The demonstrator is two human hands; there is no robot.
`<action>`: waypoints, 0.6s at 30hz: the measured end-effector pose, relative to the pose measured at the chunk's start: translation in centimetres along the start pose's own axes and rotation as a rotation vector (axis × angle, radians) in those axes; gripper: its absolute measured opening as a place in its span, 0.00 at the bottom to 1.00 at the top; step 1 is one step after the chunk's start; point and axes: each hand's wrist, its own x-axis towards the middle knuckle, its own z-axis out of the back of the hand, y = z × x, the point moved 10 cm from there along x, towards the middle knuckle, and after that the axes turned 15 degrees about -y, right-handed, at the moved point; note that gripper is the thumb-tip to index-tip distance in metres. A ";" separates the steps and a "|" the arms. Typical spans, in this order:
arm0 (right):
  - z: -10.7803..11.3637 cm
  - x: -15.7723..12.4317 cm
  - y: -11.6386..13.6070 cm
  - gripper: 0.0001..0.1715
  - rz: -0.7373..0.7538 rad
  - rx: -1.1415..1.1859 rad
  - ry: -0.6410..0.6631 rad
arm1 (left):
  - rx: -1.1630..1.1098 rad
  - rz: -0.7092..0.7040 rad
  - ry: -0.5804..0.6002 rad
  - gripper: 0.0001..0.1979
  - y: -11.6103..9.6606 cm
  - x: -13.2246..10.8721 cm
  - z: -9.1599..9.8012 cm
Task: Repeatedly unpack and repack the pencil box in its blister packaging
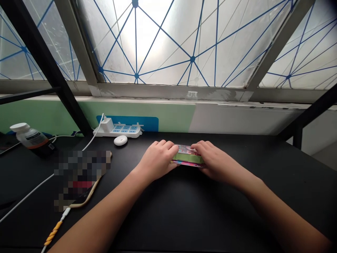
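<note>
A small colourful box point(189, 158) with a light green side and a pink lower edge is at the middle of the black table point(184, 211). My left hand point(158, 160) grips its left end, fingers over the top and thumb below. At the right end, my right hand point(214, 160) holds it the same way. Both palms face inward, and the hands hide the two ends of the box. Whether the box touches the table cannot be made out.
To the left lie a phone with a blurred screen point(81, 175) and its cable point(54, 232). Behind are a white power strip point(126, 130), a round white case point(120, 141) and a bottle point(30, 137). Black frame bars point(50, 66) rise at both sides, before a window.
</note>
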 end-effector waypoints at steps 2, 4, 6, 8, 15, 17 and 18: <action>-1.2 -0.4 1.0 0.36 0.045 0.035 0.044 | -0.044 0.016 0.012 0.20 0.0 0.0 -0.1; -2.0 -0.7 1.7 0.41 0.050 0.067 0.073 | -0.092 0.057 -0.002 0.23 0.5 -0.1 -0.1; -2.4 -1.0 2.3 0.47 0.049 0.101 0.097 | -0.117 0.105 -0.013 0.23 1.3 -0.3 -0.4; -2.3 -1.1 2.7 0.50 0.043 0.132 0.119 | -0.145 0.157 0.010 0.26 2.3 -0.8 -1.2; -1.9 -0.5 0.6 0.40 -0.067 0.246 0.142 | -0.173 0.217 0.080 0.33 3.4 -1.7 -3.1; -1.5 0.1 -1.4 0.40 -0.137 0.201 0.047 | -0.148 0.166 0.019 0.37 2.7 -1.2 -2.3; -1.3 0.3 -2.4 0.40 -0.171 0.170 0.008 | -0.130 0.132 -0.015 0.38 2.2 -0.9 -1.7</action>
